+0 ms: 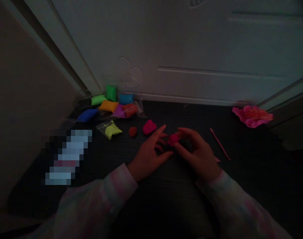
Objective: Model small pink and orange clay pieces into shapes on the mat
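Head view, left to right: beyond the left hand (150, 154), whose curved fingers stand apart, sits a pink lump (149, 127); its own contact is unclear. Rightward, the right hand (200, 152) pinches a pink piece (173, 139), partly hidden by fingers.

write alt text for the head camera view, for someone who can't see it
Two hands, left and right, work a small pink clay piece over a dark table. Behind lie a larger pink lump, a reddish ball and colourful packets; at right, a pink tool and ruffled pink piece.
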`<act>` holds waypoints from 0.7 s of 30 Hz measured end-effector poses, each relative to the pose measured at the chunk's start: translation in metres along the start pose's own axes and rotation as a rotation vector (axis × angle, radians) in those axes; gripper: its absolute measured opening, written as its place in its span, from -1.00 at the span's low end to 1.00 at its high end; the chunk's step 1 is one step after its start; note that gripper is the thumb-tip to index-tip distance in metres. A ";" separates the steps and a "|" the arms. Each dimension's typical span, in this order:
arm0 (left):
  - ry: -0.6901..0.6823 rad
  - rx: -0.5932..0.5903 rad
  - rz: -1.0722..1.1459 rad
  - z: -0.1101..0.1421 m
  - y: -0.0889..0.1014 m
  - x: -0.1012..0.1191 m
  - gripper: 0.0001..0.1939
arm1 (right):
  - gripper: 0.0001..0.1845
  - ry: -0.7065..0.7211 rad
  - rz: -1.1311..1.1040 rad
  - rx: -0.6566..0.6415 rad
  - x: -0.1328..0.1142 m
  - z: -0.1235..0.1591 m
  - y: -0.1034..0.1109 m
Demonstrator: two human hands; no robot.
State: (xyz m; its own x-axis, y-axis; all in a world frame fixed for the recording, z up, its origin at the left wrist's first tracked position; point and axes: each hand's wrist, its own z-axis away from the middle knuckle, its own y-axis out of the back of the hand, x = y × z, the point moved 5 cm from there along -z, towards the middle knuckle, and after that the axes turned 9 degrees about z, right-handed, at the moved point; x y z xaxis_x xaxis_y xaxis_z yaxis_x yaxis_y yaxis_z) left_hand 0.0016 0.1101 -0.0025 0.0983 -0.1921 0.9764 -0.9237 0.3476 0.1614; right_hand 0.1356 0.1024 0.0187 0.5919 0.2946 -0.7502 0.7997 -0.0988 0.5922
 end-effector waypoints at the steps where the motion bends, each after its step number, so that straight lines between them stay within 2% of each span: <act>1: -0.019 0.012 -0.047 0.000 0.001 0.001 -0.31 | -0.58 0.012 0.048 0.024 0.004 -0.002 0.003; 3: -0.074 0.005 -0.180 0.000 0.001 0.004 -0.46 | -0.56 0.046 0.176 0.030 0.011 -0.007 0.007; 5: -0.147 -0.062 -0.317 0.000 -0.003 0.009 -0.65 | -0.57 0.092 0.296 -0.007 0.017 -0.010 0.006; 7: -0.211 -0.151 -0.424 0.002 -0.008 0.012 -0.77 | -0.60 0.138 0.374 -0.050 0.019 -0.012 0.005; 10: -0.255 -0.234 -0.536 0.003 -0.014 0.011 -0.78 | -0.60 0.171 0.398 -0.090 0.018 -0.012 0.006; 16: -0.267 -0.308 -0.642 0.002 -0.018 0.007 -0.78 | -0.44 0.129 0.231 -0.190 0.022 -0.012 0.015; 21: -0.251 -0.355 -0.687 0.002 -0.021 0.006 -0.81 | -0.47 0.071 0.201 -0.207 0.031 -0.011 0.020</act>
State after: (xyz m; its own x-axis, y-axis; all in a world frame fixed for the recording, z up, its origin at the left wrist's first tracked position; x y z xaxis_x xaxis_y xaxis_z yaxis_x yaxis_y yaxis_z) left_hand 0.0208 0.1000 0.0001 0.4758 -0.6535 0.5887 -0.5108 0.3395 0.7898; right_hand 0.1688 0.1194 0.0108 0.7217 0.3555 -0.5940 0.6255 0.0325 0.7795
